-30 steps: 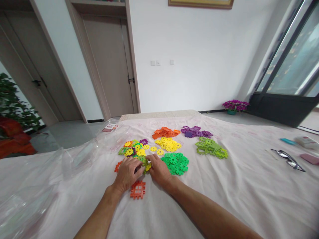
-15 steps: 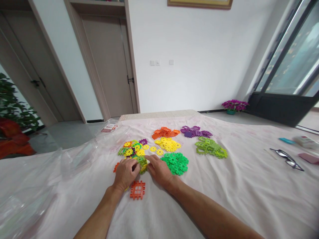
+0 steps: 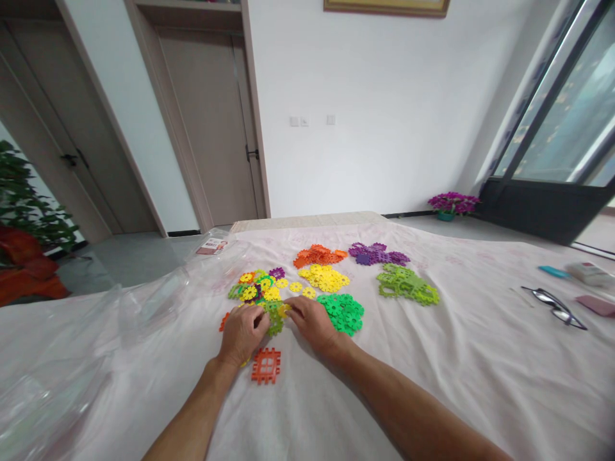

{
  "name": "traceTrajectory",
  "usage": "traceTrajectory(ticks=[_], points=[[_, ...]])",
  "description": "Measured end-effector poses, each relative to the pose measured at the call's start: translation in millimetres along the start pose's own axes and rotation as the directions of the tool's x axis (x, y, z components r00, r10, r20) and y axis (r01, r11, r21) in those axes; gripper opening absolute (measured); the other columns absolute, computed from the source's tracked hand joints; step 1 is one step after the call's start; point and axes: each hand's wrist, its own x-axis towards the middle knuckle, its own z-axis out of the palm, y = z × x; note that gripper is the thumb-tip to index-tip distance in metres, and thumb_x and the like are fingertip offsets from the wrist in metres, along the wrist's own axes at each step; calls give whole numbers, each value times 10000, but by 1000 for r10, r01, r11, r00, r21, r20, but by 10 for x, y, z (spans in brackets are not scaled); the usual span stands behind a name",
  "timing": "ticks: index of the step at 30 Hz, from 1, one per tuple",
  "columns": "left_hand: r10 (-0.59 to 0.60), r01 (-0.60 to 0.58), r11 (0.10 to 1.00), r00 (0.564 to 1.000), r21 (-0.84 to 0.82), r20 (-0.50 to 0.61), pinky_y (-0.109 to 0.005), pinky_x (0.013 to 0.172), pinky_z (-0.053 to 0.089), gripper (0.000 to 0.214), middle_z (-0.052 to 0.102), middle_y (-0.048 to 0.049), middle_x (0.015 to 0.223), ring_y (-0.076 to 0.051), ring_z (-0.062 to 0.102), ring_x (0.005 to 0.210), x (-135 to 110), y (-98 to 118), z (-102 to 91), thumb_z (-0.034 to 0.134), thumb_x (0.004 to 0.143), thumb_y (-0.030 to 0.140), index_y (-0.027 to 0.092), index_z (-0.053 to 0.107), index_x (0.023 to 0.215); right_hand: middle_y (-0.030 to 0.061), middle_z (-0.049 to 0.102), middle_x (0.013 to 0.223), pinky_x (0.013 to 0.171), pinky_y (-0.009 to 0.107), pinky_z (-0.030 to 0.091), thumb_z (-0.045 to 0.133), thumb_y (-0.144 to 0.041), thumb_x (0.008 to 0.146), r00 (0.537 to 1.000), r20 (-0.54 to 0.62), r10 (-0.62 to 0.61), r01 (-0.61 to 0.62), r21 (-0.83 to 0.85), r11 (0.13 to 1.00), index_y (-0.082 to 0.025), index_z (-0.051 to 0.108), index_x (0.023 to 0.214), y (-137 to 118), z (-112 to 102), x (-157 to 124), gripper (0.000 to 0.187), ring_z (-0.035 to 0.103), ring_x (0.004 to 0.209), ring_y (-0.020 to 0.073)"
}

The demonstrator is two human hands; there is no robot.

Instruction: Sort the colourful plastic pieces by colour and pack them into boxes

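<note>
My right hand (image 3: 307,317) pinches a yellow notched plastic disc (image 3: 283,310) at its fingertips, just above lime-green pieces (image 3: 275,325). Beside it, my left hand (image 3: 243,331) is closed, with curled fingers at the edge of the mixed pile (image 3: 258,286) of yellow, orange, purple and green pieces; whatever it grips is hidden. An orange square window-like piece (image 3: 266,365) lies on the cloth below the hands. To the right of my right hand is a heap of green discs (image 3: 346,314). A yellow disc heap (image 3: 324,278) lies behind it.
Farther back are orange (image 3: 319,255) and purple (image 3: 377,253) heaps, with lime-green pieces (image 3: 407,284) to the right. Clear plastic bags (image 3: 148,307) cover the left side. Glasses (image 3: 552,306) and a dark red object (image 3: 596,305) lie at the right on the pink tablecloth (image 3: 456,358).
My right hand has drawn slightly right and its fingers have bent more, the yellow disc now showing at their tips. My left hand stays almost in place.
</note>
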Motion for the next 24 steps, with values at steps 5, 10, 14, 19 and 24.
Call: traceTrajectory(ticks=[5, 10, 14, 19, 24], points=[[-5, 6, 999, 1000, -47, 14, -310, 715, 366, 338, 612, -20, 666, -184, 556, 720, 12, -3, 1, 440, 925, 353, 219, 534, 630, 76, 704, 1027, 856, 310, 476, 530, -190, 882, 950, -202, 240, -240, 24, 970, -159, 641, 1195, 299, -271, 218, 334, 643, 911, 188], [-20, 20, 998, 1000, -61, -1, -308, 731, 387, 398, 648, -31, 725, -186, 588, 756, 28, -33, 13, 352, 974, 378, 218, 574, 684, 126, 580, 1274, 913, 362, 466, 499, -124, 834, 883, -349, 314, -369, -101, 924, -176, 548, 1320, 545, -477, 253, 492, 619, 985, 203], [-95, 90, 986, 995, -137, -30, -304, 802, 418, 380, 712, -37, 889, -187, 630, 883, 19, -90, 21, 327, 984, 367, 224, 653, 848, 95, 631, 1171, 910, 330, 468, 475, -133, 873, 956, -215, 201, -232, -131, 964, -183, 641, 1189, 420, -404, 170, 361, 620, 972, 186], [-176, 172, 973, 984, -153, -13, -294, 861, 439, 394, 715, -31, 961, -182, 630, 953, 9, -127, -16, 314, 981, 366, 227, 674, 903, 97, 620, 1250, 994, 359, 424, 536, -262, 927, 996, 27, -87, 90, -175, 980, -193, 575, 1288, 19, -141, 42, 370, 560, 1135, 222], [-173, 175, 982, 984, -65, 34, -334, 986, 419, 352, 683, -51, 1145, -208, 599, 1100, 97, -196, -185, 395, 935, 423, 240, 676, 1044, 112, 522, 1399, 1071, 402, 363, 646, -345, 869, 958, 176, -228, 263, -213, 941, -188, 437, 1412, -178, 98, -3, 602, 445, 1277, 260]])
